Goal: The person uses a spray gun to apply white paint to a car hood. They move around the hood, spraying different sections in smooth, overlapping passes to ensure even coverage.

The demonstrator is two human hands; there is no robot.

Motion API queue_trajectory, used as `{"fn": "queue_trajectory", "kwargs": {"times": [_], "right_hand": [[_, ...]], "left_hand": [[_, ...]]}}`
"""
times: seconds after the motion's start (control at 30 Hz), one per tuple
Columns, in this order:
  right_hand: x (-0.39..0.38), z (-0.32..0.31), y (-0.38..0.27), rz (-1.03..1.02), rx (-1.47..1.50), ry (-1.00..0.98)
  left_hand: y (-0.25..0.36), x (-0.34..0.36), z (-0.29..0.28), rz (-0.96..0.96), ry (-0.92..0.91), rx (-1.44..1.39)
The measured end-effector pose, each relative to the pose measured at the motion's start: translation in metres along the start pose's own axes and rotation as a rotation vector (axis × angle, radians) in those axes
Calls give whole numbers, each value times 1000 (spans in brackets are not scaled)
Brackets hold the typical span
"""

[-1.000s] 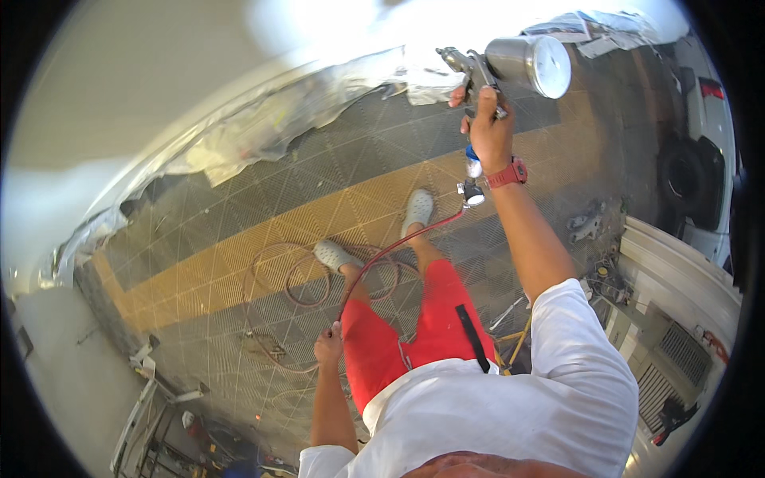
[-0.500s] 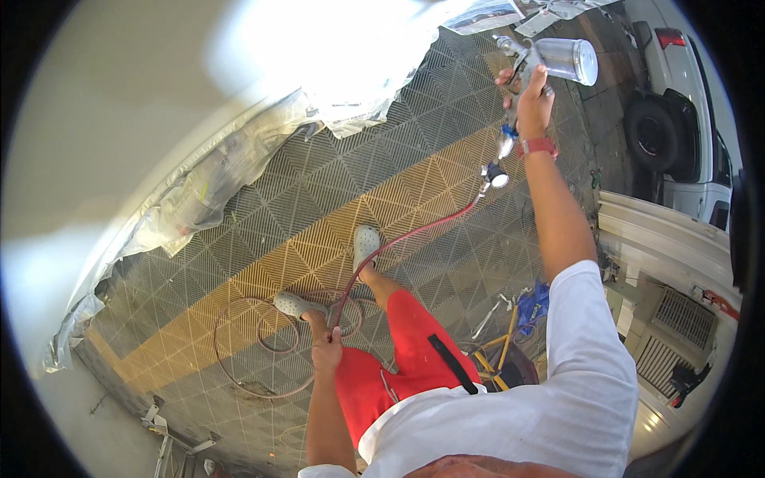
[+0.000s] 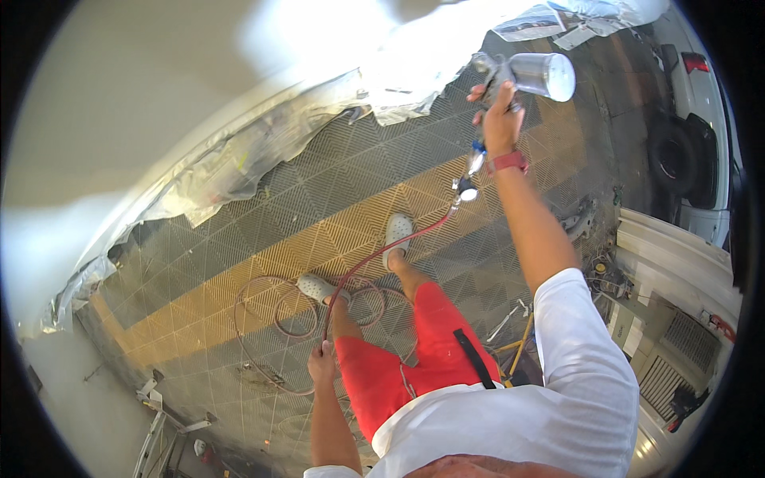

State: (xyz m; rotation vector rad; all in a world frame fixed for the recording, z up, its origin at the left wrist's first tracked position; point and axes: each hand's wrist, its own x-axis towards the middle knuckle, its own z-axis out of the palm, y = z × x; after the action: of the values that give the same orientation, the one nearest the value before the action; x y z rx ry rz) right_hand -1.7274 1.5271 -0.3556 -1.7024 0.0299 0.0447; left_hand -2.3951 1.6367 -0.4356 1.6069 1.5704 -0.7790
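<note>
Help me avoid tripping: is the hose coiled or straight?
Partly coiled: the hose loops on the floor, but arcs from left hand to spray gun.

Hose [image 3: 358,266] left of spray gun [image 3: 527,75]

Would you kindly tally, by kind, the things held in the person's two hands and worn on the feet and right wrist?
Spray gun, in the right hand: 1
Hose, in the left hand: 1
Shoes: 2
Wristband: 1
Total: 5
</note>
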Motion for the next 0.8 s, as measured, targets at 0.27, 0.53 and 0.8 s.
{"fn": "queue_trajectory", "kwargs": {"times": [0.27, 0.53, 0.8], "right_hand": [[-210, 165, 2, -7, -33, -362], [-353, 326, -2, -235, 57, -566], [-398, 404, -28, -243, 63, -834]], "left_hand": [[-134, -14, -39, -222, 116, 0], [-237, -29, -72, -355, 83, -46], [-243, -26, -73, -510, 45, -124]]}}
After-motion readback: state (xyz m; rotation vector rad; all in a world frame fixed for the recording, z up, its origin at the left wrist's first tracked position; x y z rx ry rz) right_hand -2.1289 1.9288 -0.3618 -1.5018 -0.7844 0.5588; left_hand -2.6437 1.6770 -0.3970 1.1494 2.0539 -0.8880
